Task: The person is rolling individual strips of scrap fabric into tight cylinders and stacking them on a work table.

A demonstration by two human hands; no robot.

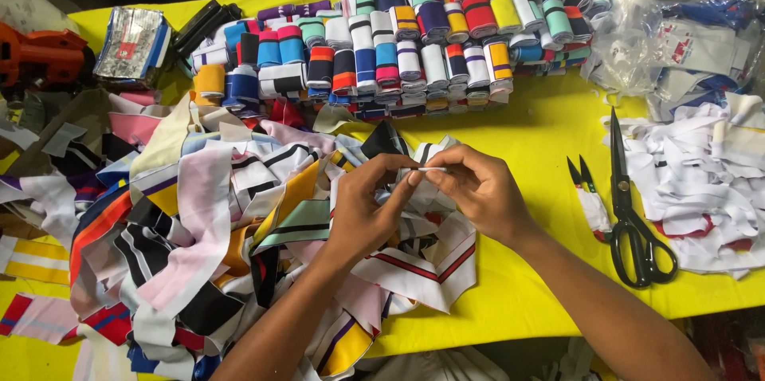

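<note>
My left hand (368, 207) and my right hand (476, 187) meet over the yellow table (542, 134), fingertips pinching the same narrow white fabric strip (430, 169) between them. Below the hands lies a loose heap of striped ribbed fabric strips (215, 221) in pink, white, black, orange and yellow. A white strip with red stripes (422, 269) hangs under my wrists.
Rows of rolled striped fabric pieces (414, 38) stack at the back. Large black scissors (633, 214) and small thread snips (586, 190) lie to the right, beside white fabric scraps (701, 182). Clear plastic bags (685, 22) sit at the back right, an orange tool (40, 54) at the far left.
</note>
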